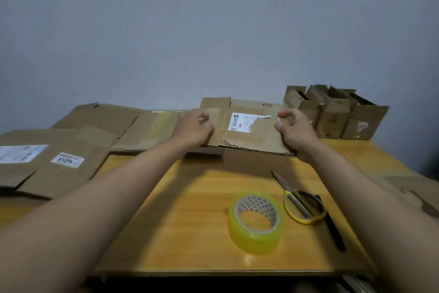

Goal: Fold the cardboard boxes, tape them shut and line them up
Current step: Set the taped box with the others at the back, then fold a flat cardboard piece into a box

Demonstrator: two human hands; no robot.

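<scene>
You are taking hold of the flattened box lying at the far middle of the table, the one with the torn white label facing up, so the step in hand looks like lifting it off the flat stack to open it into shape. Grip both side edges evenly and bring it toward you onto the bare wood before you square it, since the near edge is ragged and could tear further if you pull by it. Your left hand is resting on the box's left part with its fingers curled over the cardboard, though whether they are truly pinching it I cannot tell. Your right hand is gripping the right edge, thumb and curled fingers closing on it. Both arms are reaching out long and nearly straight. The tape roll and scissors are waiting near you on the right, and folded boxes are standing in a row at the far right.
</scene>
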